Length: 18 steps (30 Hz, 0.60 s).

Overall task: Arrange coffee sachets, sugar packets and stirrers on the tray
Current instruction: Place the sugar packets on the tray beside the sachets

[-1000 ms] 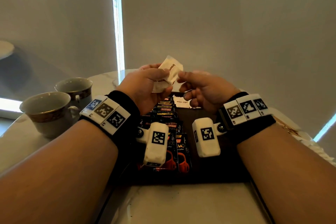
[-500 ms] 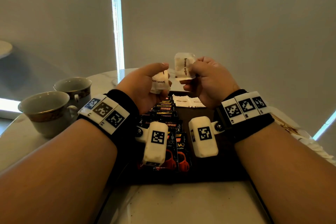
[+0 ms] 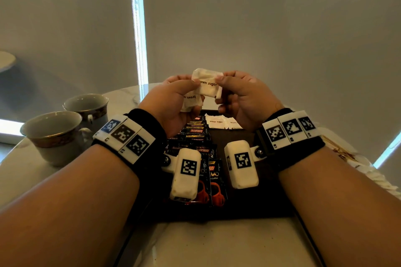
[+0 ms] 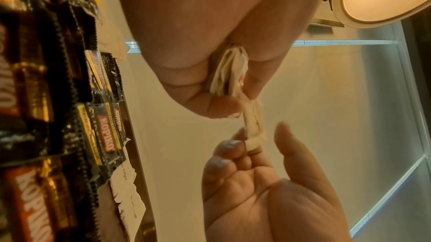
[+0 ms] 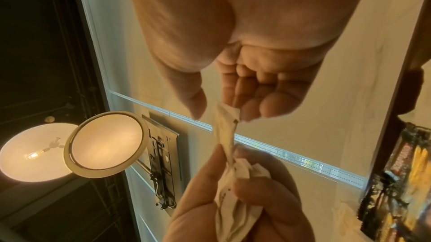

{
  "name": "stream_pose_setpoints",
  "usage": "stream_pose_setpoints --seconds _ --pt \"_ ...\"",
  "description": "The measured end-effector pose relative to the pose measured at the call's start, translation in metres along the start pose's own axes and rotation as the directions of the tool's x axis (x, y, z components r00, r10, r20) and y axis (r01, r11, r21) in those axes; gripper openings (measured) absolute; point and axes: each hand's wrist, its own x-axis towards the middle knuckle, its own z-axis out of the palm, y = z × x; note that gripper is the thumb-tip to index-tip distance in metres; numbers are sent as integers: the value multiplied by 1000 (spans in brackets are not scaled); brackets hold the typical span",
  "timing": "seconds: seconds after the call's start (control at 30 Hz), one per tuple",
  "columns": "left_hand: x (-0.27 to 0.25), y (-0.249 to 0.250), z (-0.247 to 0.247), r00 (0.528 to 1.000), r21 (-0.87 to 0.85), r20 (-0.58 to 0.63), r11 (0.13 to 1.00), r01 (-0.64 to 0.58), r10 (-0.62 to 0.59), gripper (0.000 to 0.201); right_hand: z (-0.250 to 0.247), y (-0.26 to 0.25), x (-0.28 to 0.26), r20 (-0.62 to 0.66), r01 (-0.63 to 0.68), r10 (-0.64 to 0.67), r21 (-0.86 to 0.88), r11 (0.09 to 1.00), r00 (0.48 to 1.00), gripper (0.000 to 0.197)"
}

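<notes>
Both hands are raised above the dark tray [image 3: 249,208]. My left hand [image 3: 191,88] grips a small bundle of white brown-sugar packets [image 3: 191,102], which also shows in the left wrist view [image 4: 229,72] and the right wrist view [image 5: 235,200]. The top sugar packet [image 3: 208,85] lies flat between the hands. My right hand [image 3: 225,84] pinches its right end with thumb and fingertips [image 5: 247,113]. A row of black coffee sachets [image 3: 196,134] lies down the tray's left part. Two sugar packets [image 3: 216,121] lie at the tray's far end. No stirrers are in view.
Two empty teacups [image 3: 54,134] [image 3: 86,106] stand on the pale table [image 3: 217,245] left of the tray. Pale patterned items [image 3: 347,158] lie at the table's right edge, too unclear to name. A grey blind hangs just behind the table.
Half a second ago my right hand held one packet upright, apart from the left hand's bundle. The hands have since come together, and both now hold a packet lying flat.
</notes>
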Motion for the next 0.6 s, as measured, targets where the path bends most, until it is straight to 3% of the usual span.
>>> stream_pose_setpoints --seconds 0.13,0.2,0.27,0.43,0.6 --pt "3 0 -3 1000 7 -7 1000 24 -24 16 -2 5 2 -15 -2 2 -36 999 1000 7" --pt "5 0 -4 997 -16 -47 998 56 -56 28 -7 9 8 -81 0 2 23 1000 997 6" --pt "5 2 -5 996 -64 -70 996 60 -64 22 -17 16 15 -170 -10 29 113 994 985 7" --pt "4 4 -6 996 -94 -68 994 49 -55 9 -41 51 28 -330 -207 273 221 953 904 30" --pt "3 4 -4 996 -129 -66 990 51 -60 8 -41 65 25 -272 -386 408 133 913 871 29"
